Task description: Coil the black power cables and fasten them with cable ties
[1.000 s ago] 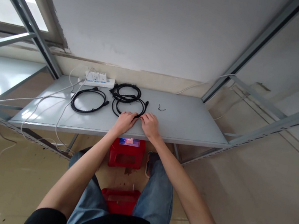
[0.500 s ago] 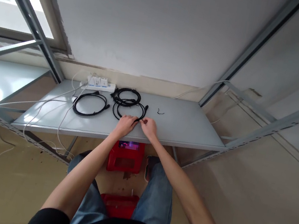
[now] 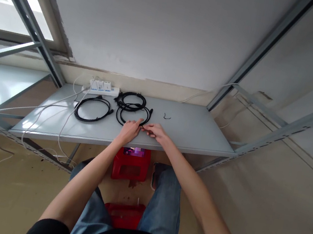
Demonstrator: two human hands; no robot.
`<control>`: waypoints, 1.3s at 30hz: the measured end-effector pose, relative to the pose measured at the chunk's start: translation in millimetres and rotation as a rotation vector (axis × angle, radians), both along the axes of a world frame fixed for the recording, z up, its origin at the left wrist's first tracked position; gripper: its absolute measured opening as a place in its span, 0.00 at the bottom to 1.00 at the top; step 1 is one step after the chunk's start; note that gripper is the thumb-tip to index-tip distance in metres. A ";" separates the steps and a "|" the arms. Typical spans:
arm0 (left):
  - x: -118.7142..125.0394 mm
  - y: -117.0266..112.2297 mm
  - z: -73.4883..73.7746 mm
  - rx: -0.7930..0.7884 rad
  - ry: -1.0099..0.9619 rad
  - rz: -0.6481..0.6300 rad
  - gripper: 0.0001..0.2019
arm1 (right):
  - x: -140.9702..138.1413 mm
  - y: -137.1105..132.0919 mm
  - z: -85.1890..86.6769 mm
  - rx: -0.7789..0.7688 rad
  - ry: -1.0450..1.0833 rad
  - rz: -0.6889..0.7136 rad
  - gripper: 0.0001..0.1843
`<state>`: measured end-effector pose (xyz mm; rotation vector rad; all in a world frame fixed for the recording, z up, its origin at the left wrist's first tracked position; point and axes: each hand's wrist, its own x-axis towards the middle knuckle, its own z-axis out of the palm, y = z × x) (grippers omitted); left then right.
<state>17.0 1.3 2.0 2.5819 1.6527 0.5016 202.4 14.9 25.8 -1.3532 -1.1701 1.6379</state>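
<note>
Three coiled black cables lie on a grey metal shelf (image 3: 190, 131). My left hand (image 3: 129, 130) and my right hand (image 3: 155, 130) meet at the near edge of the nearest coil (image 3: 123, 114), fingers pinched together on its loop. A second coil (image 3: 131, 99) lies just behind it and a third coil (image 3: 93, 108) lies to the left. A small black twist tie (image 3: 167, 116) rests on the shelf right of the coils, apart from both hands.
A white power strip (image 3: 101, 88) with plugs and white cords (image 3: 51, 108) sits at the shelf's back left. Grey steel uprights (image 3: 244, 66) frame the shelf. Two red plastic stools (image 3: 131, 165) stand on the floor between my knees.
My right hand has shifted slightly left and its fingers have closed toward my left hand on the nearest coil. The view has tilted a little.
</note>
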 end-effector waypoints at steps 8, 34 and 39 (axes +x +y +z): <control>0.8 0.7 0.7 -0.005 -0.004 0.011 0.24 | 12.3 9.4 -9.9 0.240 -0.029 0.176 0.08; 2.2 0.9 0.7 -0.002 0.007 0.012 0.16 | 2.2 -16.3 -32.8 1.151 -0.882 0.067 0.14; 1.9 1.7 -1.8 0.007 0.007 0.003 0.16 | 2.0 -11.7 -32.9 1.136 -0.867 0.067 0.12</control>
